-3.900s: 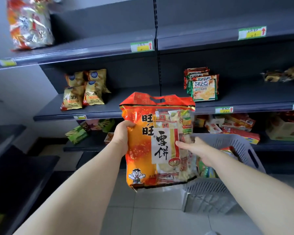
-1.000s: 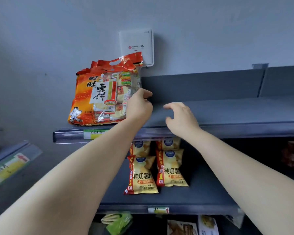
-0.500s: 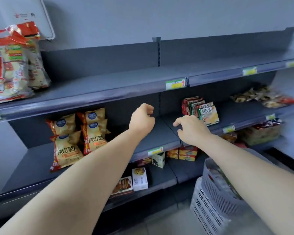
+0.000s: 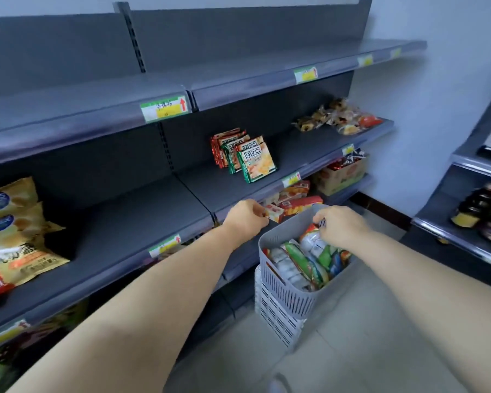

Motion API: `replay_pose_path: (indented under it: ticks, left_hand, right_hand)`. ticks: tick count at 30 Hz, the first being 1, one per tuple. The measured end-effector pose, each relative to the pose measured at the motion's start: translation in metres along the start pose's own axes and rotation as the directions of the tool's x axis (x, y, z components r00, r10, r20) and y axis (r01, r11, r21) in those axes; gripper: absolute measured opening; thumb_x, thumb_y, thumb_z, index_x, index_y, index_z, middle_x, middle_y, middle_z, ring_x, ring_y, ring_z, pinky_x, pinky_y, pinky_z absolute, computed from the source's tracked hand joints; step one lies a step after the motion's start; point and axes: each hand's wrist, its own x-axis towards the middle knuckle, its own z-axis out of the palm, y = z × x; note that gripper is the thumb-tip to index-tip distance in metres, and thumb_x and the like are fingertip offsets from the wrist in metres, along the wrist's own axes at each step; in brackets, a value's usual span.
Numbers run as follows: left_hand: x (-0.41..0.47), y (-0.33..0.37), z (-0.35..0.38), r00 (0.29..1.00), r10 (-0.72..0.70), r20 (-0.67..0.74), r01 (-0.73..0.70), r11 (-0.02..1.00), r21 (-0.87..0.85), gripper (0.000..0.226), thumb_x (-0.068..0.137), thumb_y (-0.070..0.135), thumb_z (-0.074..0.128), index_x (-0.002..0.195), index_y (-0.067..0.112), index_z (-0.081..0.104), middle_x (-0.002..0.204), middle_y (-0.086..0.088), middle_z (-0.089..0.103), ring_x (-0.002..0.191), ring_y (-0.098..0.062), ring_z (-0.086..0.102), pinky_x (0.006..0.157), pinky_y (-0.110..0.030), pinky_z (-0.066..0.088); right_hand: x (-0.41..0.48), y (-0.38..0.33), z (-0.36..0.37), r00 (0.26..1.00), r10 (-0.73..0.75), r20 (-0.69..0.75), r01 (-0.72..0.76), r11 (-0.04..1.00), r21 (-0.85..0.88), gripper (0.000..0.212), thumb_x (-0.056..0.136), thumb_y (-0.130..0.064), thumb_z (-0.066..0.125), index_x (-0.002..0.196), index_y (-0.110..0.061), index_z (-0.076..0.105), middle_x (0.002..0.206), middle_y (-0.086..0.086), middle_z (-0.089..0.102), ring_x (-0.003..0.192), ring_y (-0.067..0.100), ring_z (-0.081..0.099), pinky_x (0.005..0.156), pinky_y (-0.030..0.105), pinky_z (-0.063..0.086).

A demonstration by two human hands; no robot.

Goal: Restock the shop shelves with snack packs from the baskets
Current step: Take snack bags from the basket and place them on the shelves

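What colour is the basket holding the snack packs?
Light grey basket, seen best in the head view.

I see a pale wall [image 4: 437,80] at the back, with a dark skirting strip [image 4: 380,207] along its foot. Light grey floor tiles [image 4: 366,336] lie below. Dark bottles [image 4: 482,211] with yellowish labels stand together at the far right.
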Motion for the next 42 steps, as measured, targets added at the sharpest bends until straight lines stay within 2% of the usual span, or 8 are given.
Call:
replay_pose_path:
  ticks: [12,15,19,24,29,33,37,42]
  left_hand:
    - [0.125,-0.018,0.107,0.960,-0.230,0.158,0.218,0.972,0.092,0.031,0.090,0.017,0.061,0.120,0.013,0.065,0.124,-0.007,0.063,0.115,-0.025,0.058,0.094,-0.030,0.048]
    - [0.138,-0.024,0.123,0.949,-0.263,0.176,0.244,0.962,0.124,0.027,0.090,0.014,0.058,0.115,0.008,0.067,0.119,-0.010,0.066,0.111,-0.027,0.061,0.092,-0.032,0.050]
    - [0.145,-0.040,0.144,0.913,-0.365,0.182,0.339,0.927,0.158,0.020,0.088,0.015,0.061,0.100,0.004,0.072,0.105,-0.015,0.070,0.101,-0.032,0.065,0.082,-0.031,0.053]
    - [0.150,-0.060,0.162,0.847,-0.517,0.119,0.498,0.852,0.159,0.033,0.090,0.025,0.058,0.119,0.017,0.071,0.109,-0.012,0.070,0.103,-0.031,0.065,0.089,-0.035,0.055]
    - [0.156,-0.074,0.171,0.694,-0.720,-0.014,0.717,0.689,0.104,0.035,0.094,0.033,0.059,0.106,0.001,0.070,0.109,-0.017,0.070,0.102,-0.034,0.066,0.073,-0.030,0.046]
    - [0.171,-0.071,0.186,0.642,-0.766,-0.036,0.761,0.631,0.152,0.028,0.095,0.019,0.053,0.112,0.001,0.067,0.112,-0.018,0.068,0.105,-0.034,0.064,0.071,-0.029,0.042]
    - [0.180,-0.067,0.212,0.627,-0.779,-0.023,0.773,0.617,0.146,0.029,0.093,0.013,0.053,0.120,0.007,0.063,0.110,-0.009,0.064,0.103,-0.031,0.061,0.072,-0.024,0.038]
    - [0.183,-0.068,0.241,0.514,-0.856,0.054,0.840,0.515,0.167,0.027,0.092,0.001,0.049,0.116,-0.004,0.062,0.101,-0.014,0.062,0.090,-0.027,0.057,0.071,-0.027,0.045]
  right_hand:
    - [0.100,0.099,0.053,0.980,0.041,0.196,-0.030,0.998,-0.061,0.041,0.090,-0.013,0.052,0.126,-0.029,0.063,0.132,-0.001,0.059,0.124,0.023,0.053,0.092,0.029,0.045]
    - [0.120,0.112,0.067,0.969,0.036,0.246,-0.021,0.998,-0.063,0.035,0.088,-0.011,0.052,0.117,-0.021,0.067,0.123,0.001,0.065,0.115,0.023,0.059,0.092,0.033,0.050]
    - [0.148,0.118,0.091,0.937,0.004,0.349,0.009,0.999,-0.034,0.038,0.089,-0.015,0.052,0.123,-0.026,0.065,0.127,0.004,0.063,0.118,0.025,0.058,0.095,0.033,0.048]
    - [0.182,0.125,0.119,0.888,-0.097,0.450,0.114,0.993,-0.012,0.034,0.089,-0.017,0.051,0.119,-0.023,0.065,0.127,0.005,0.061,0.117,0.028,0.055,0.096,0.039,0.049]
    - [0.217,0.135,0.134,0.829,-0.221,0.513,0.239,0.971,0.032,0.032,0.089,-0.014,0.048,0.113,-0.023,0.068,0.122,0.006,0.064,0.111,0.030,0.058,0.092,0.041,0.051]
    - [0.245,0.144,0.145,0.789,-0.294,0.539,0.298,0.951,0.083,0.034,0.092,-0.015,0.049,0.122,-0.024,0.064,0.130,0.003,0.061,0.120,0.026,0.055,0.095,0.037,0.048]
    - [0.258,0.153,0.158,0.751,-0.327,0.574,0.340,0.936,0.089,0.031,0.095,-0.016,0.046,0.119,-0.023,0.065,0.123,0.003,0.063,0.115,0.026,0.056,0.085,0.032,0.046]
    - [0.268,0.165,0.175,0.711,-0.371,0.597,0.374,0.919,0.126,0.028,0.091,-0.013,0.051,0.112,-0.024,0.065,0.118,-0.001,0.065,0.112,0.023,0.058,0.084,0.032,0.048]
